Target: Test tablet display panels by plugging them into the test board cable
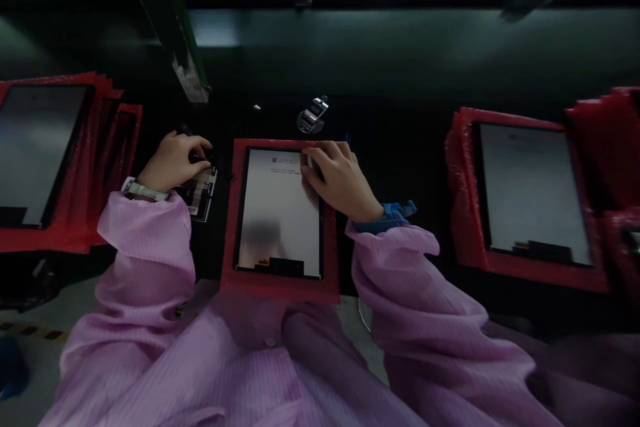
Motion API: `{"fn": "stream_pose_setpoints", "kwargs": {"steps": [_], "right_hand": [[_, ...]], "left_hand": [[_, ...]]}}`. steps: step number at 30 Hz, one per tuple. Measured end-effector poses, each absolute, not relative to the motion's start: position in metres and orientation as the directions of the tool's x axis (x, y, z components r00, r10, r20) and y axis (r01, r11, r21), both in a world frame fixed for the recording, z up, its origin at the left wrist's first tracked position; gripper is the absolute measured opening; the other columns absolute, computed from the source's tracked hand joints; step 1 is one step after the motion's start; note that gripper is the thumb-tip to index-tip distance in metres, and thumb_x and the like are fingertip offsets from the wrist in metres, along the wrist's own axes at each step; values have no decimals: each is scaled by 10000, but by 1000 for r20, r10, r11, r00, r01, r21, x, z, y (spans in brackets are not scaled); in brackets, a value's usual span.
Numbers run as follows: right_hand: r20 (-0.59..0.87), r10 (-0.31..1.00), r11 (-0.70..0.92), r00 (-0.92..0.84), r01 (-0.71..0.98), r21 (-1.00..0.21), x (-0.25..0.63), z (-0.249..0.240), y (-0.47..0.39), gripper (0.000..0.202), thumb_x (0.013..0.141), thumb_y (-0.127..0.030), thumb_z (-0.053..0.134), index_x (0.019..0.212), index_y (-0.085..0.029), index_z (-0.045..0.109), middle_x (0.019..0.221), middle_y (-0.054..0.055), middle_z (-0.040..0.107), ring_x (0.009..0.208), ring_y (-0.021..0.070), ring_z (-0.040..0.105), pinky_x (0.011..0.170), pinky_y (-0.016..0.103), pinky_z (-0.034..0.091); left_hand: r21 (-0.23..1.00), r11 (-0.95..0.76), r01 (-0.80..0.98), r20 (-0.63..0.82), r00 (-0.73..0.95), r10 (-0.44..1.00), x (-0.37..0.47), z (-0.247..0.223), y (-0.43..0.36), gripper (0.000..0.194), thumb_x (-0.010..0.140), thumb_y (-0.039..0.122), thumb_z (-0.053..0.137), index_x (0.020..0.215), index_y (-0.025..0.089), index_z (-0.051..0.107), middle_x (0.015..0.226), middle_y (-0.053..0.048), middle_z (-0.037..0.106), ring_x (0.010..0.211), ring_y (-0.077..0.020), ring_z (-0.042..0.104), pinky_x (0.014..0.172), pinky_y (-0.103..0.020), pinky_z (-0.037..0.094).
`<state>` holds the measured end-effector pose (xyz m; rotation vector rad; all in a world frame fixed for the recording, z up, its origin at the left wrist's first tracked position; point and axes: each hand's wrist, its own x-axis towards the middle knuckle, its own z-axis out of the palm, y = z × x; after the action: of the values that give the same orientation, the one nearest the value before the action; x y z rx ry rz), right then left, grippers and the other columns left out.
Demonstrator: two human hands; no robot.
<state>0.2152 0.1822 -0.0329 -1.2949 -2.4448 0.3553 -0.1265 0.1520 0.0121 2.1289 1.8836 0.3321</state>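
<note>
On the tabletop (410, 163), pressure from the right hand (341, 177) at one corner could smudge the screen (280, 223) lying on red wrap (280, 289), though I cannot tell whether that grip, or that of the left hand (175, 160) over a card (204, 195), holds anything.

Tablet-size LCD panel (277, 213) lying flat, portrait, blk frame around a shiny silvery-white back, QR code + tiny print up top, blk strip w/ an orange-gold bit at the btm. It's centered on a red plastic sheet (280, 288). Small white-edged card (203, 197) sits just left, partly hidden, details n/a tbh.
</note>
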Motion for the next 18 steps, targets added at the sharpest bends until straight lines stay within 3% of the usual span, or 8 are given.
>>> {"fn": "stream_pose_setpoints", "kwargs": {"steps": [6,10,18], "right_hand": [[176,837,544,-519,751,-374,214,-30,181,363,999,-308,442,1290,-182,618,1318,168,584,1221,353,510,974,539,491],[242,844,537,-479,749,-388,211,-29,179,432,982,-300,453,1377,-166,567,1392,185,527,1236,344,511,1032,535,477],[349,814,578,-464,708,-406,204,-19,173,578,1043,-434,373,1582,-231,331,1565,169,383,1402,357,414,1130,590,385]], "left_hand": [[428,-111,897,145,53,988,-121,24,145,263,795,284,660,1053,265,702,911,7,758,967,-240,693,1113,-474,436],[536,-140,833,289,-26,957,-123,29,141,193,853,308,646,1030,259,703,895,18,746,923,-217,686,1025,-452,508],[676,-208,707,298,-4,955,-125,42,137,177,860,346,684,1023,277,679,945,49,726,929,-194,673,1013,-429,533]]}}
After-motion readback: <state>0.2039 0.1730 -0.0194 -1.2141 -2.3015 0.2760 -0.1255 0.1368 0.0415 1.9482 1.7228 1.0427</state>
